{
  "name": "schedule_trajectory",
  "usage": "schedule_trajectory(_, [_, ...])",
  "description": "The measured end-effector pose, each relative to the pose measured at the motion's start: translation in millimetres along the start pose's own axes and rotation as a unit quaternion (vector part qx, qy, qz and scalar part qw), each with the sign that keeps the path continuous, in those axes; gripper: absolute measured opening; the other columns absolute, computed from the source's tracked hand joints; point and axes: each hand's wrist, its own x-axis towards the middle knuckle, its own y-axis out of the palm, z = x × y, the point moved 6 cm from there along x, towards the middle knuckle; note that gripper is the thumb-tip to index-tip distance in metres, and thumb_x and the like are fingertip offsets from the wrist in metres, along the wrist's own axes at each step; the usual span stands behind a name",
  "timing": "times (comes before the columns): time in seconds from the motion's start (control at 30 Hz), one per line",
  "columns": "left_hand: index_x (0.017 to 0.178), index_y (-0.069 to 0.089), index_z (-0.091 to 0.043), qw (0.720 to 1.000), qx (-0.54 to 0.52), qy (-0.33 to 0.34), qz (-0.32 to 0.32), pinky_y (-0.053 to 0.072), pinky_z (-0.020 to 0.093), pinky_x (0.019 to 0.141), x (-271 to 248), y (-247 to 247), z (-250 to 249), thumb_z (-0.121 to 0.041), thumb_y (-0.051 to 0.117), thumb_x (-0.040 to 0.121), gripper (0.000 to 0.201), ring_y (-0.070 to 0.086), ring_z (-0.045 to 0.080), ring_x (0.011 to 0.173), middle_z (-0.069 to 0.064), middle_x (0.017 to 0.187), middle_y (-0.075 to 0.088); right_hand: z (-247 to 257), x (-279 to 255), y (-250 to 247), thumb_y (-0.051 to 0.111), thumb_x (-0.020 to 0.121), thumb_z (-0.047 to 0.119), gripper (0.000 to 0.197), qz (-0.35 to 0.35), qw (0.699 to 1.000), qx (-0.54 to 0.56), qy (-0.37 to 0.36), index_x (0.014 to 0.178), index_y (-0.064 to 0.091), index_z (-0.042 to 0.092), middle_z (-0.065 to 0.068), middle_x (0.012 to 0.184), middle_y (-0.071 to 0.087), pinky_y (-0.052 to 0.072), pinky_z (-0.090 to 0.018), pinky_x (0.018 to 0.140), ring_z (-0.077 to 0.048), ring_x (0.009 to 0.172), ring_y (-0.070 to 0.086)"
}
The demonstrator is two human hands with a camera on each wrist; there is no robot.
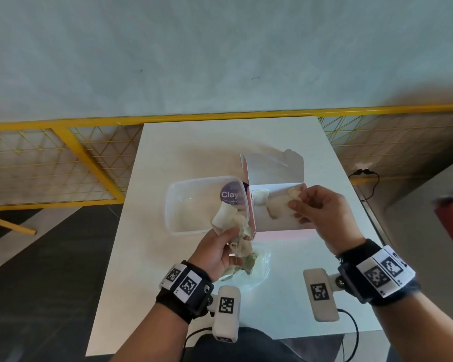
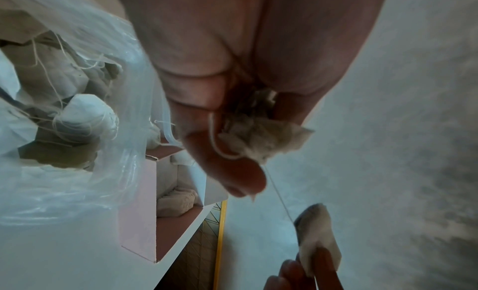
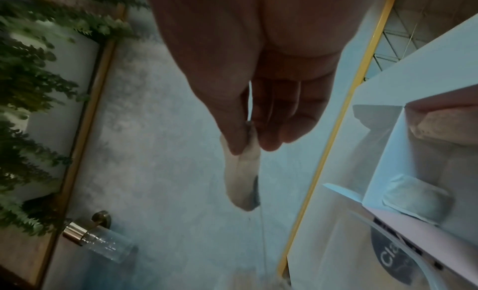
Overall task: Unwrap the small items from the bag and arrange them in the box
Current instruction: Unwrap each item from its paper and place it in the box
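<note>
My left hand [image 1: 220,246] grips a bunch of small pale sachets [image 1: 228,220] with loose strings, just above the clear plastic bag [image 1: 251,267] on the table. In the left wrist view the bunch [image 2: 261,141] sits in my curled fingers, and a thin string runs from it to a sachet [image 2: 318,233] held by the other hand. My right hand [image 1: 317,210] pinches that sachet [image 3: 243,172] between thumb and fingers over the open pink-and-white box [image 1: 280,233]. Two pale items [image 1: 259,197] lie inside the box.
A clear plastic tub [image 1: 183,205] with a purple "Clay" label [image 1: 230,194] stands left of the box, touching it. The box lid [image 1: 272,165] stands up at the back. A yellow mesh railing [image 1: 63,152] runs beyond the white table [image 1: 183,142].
</note>
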Motion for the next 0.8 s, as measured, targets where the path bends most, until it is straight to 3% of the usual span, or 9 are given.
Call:
schedule_trajectory(0.17, [0.103,0.056,-0.002,0.996,-0.077,0.037,-0.031,0.057,0.032,0.053,2.7,-12.9,-8.8,-0.008,0.048,0.094,0.014,0.068,0.022,0.067,0.018,0.088,0.061,10.0,6.2,-22.3,0.072,0.078,0.007,0.01,-0.089,0.993,-0.055,-0.047,0.074,0.063,0.011,-0.009,0.062,0.063,0.053,-0.027,0.054,-0.011,0.051,0.058])
schedule_trajectory(0.27, [0.102,0.057,-0.002,0.99,-0.126,0.063,-0.013,0.059,0.036,0.061,2.0,-11.4,-15.0,-0.004,0.048,0.092,0.014,0.068,0.025,0.078,0.019,0.093,0.065,-5.3,3.3,0.1,0.071,0.079,0.005,0.008,-0.016,0.997,-0.073,0.006,0.075,0.064,0.007,-0.012,0.067,0.064,0.055,-0.031,0.056,-0.019,0.054,0.059])
schedule_trajectory(0.4, [0.095,0.057,0.001,0.994,-0.082,0.073,0.017,0.059,0.042,0.068,3.0,-0.9,-13.2,-0.005,0.054,0.083,0.014,0.06,0.033,0.081,0.024,0.094,0.056,-35.1,-10.8,46.6,0.069,0.08,0.004,0.007,0.096,0.988,-0.03,0.118,0.076,0.066,0.007,-0.008,0.068,0.065,0.055,-0.027,0.054,-0.019,0.055,0.061])
schedule_trajectory(0.47, [0.1,0.056,0.005,0.996,-0.046,0.074,0.029,0.058,0.04,0.067,3.7,2.7,-11.2,-0.007,0.055,0.082,0.022,0.054,0.036,0.086,0.026,0.099,0.051,-42.8,-15.0,60.7,0.068,0.082,0.006,0.004,0.123,0.982,-0.004,0.146,0.079,0.067,0.004,-0.011,0.071,0.066,0.054,-0.027,0.057,-0.019,0.058,0.062])
schedule_trajectory(0.57, [0.114,0.054,0.006,0.997,0.01,0.078,0.027,0.059,0.041,0.07,4.7,3.6,-9.7,-0.003,0.048,0.092,0.024,0.064,0.026,0.079,0.018,0.088,0.062,-46.3,-18.2,70.4,0.065,0.086,0.013,0.015,0.144,0.977,0.014,0.157,0.088,0.069,-0.001,-0.016,0.076,0.067,0.057,-0.029,0.062,-0.021,0.063,0.062])
schedule_trajectory(0.67, [0.11,0.057,-0.002,0.994,0.052,0.092,0.019,0.055,0.045,0.08,4.9,3.3,-10.1,-0.002,0.045,0.096,0.019,0.067,0.014,0.066,0.005,0.08,0.067,-46.9,-20.7,73.9,0.061,0.089,0.017,0.021,0.157,0.974,0.012,0.164,0.092,0.069,-0.002,-0.016,0.076,0.065,0.058,-0.031,0.069,-0.02,0.065,0.062])
schedule_trajectory(0.8, [0.103,0.06,-0.008,0.993,0.067,0.096,0.016,0.058,0.038,0.074,3.6,5.9,-11.4,-0.001,0.045,0.096,0.017,0.062,0.027,0.086,0.011,0.091,0.065,-41.9,-22.1,76.6,0.072,0.08,0.02,0.016,0.166,0.978,-0.063,0.112,0.086,0.071,0.006,-0.013,0.078,0.071,0.057,-0.025,0.069,-0.014,0.066,0.065])
